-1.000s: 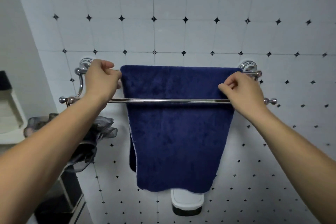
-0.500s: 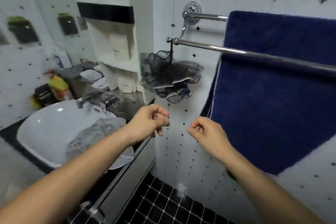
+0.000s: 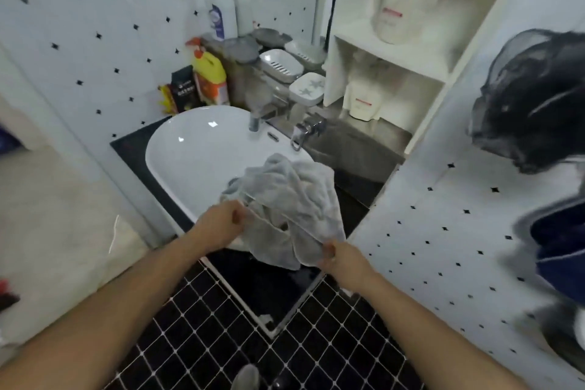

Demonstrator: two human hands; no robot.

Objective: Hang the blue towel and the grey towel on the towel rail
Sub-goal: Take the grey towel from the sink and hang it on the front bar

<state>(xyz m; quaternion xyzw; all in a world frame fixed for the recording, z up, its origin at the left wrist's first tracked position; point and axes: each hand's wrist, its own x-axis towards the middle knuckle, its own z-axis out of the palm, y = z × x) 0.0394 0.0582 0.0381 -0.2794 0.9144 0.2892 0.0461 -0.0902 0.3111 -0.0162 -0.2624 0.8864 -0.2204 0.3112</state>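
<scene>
The grey towel is bunched up over the front right rim of the white sink. My left hand pinches its near edge on the left. My right hand pinches the same edge further right, and the hem is stretched between them. A blurred strip of the blue towel shows at the right edge of the view. The towel rail itself is out of view.
A dark mesh bath sponge hangs at the upper right. Bottles and soap dishes crowd the counter behind the tap. A white shelf unit stands right of the sink. Black floor tiles lie below.
A second ago both hands held the blue towel on the rail. My view has swung left and down to the sink, and both hands have taken hold of the grey towel.
</scene>
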